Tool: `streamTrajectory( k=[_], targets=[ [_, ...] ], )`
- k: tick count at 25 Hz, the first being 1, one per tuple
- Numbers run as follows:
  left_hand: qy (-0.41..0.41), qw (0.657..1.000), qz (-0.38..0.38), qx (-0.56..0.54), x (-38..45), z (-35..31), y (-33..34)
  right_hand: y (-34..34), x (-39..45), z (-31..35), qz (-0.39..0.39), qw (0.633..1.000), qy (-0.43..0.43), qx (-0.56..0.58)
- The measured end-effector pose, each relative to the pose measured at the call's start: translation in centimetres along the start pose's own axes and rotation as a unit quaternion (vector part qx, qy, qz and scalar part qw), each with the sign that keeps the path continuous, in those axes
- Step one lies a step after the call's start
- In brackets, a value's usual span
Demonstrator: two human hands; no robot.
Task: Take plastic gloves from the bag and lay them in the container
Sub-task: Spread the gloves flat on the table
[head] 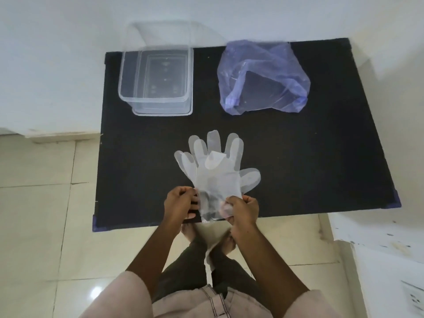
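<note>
A small stack of clear plastic gloves point(215, 167) lies flat on the black table point(321, 157) near its front edge, fingers pointing away from me. My left hand point(181, 203) pinches the cuff's left side and my right hand point(241, 208) pinches its right side. The empty clear container point(156, 76) stands at the back left, resting on its lid. A crumpled blue-tinted plastic bag point(263, 76) lies at the back right, its mouth facing me.
A white wall runs behind the table and along the right. Beige floor tiles point(46, 226) lie to the left and below the table's front edge. My legs and feet show under my arms.
</note>
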State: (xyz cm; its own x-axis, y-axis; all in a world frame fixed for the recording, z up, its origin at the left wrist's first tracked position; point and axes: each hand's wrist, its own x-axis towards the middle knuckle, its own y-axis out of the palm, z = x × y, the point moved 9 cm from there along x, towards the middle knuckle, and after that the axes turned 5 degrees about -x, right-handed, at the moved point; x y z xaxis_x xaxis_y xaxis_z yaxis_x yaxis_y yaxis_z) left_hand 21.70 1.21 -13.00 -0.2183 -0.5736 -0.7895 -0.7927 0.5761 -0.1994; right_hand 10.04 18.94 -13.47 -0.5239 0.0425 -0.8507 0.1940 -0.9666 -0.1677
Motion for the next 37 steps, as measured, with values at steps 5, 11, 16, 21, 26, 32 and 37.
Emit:
streamTrajectory(
  k=[5, 11, 16, 21, 26, 32, 37],
  targets=[
    [-0.032, 0.998, 0.025, -0.047, 1.1, 0.4, -1.9, 4.2, -0.9, -0.3, 0.038, 0.996, 0.022, 0.084],
    [-0.026, 0.998, 0.017, -0.057, 2.1, -0.2, -4.2, 3.2, -2.1, 2.9, -0.050, 0.914, -0.228, -0.332],
    [-0.065, 0.991, 0.050, -0.107, 2.3, -0.9, -4.4, 8.7, -7.6, 5.7, 0.003, 0.645, -0.570, -0.509],
    [-0.042, 0.994, 0.042, -0.087, 2.3, -1.7, -4.6, 12.8, -7.7, 3.7, 0.025, 0.544, -0.549, -0.634],
    [-0.020, 0.999, 0.015, -0.037, 3.0, -1.1, -5.2, 12.0, -7.3, 4.7, 0.030, 0.628, -0.542, -0.558],
    [0.009, 1.000, -0.002, 0.013, 3.3, -1.0, -5.4, 10.2, -5.9, 6.1, 0.030, 0.749, -0.465, -0.471],
    [0.323, 0.856, -0.107, 0.389, -0.1, -5.0, -5.3, 8.4, -5.8, 10.1, 0.023, 0.762, -0.489, -0.424]
  ],
)
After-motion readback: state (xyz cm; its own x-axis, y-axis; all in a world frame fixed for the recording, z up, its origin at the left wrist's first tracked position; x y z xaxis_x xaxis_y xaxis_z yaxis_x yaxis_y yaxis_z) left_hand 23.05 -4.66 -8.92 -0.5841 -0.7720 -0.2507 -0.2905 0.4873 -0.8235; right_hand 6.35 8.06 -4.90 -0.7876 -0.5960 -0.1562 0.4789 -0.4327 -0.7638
